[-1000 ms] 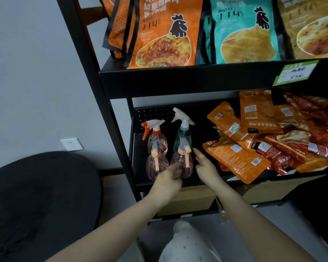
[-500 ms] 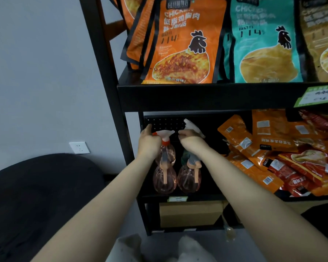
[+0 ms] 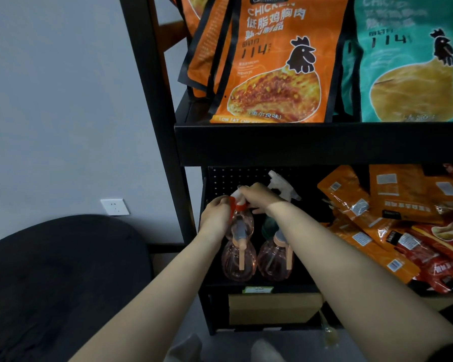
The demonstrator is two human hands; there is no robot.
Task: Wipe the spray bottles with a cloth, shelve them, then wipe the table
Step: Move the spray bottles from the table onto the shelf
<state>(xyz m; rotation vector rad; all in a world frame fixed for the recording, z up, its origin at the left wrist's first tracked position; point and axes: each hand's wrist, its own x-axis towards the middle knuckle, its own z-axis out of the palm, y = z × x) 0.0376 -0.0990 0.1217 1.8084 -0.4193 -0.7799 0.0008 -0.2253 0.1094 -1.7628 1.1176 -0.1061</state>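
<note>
Dim, even light, soft overall focus, wide-angle bending at the edges.

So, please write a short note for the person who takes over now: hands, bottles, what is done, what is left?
Left hand and right hand: both grip the red-topped bottle at the back of the shelf.
Green bottle stands beside it; two pink bottles stand in front.
Done: all four bottles are on the shelf.
Left: let go, then wipe the table. Neither cloth nor table is in view.
</note>
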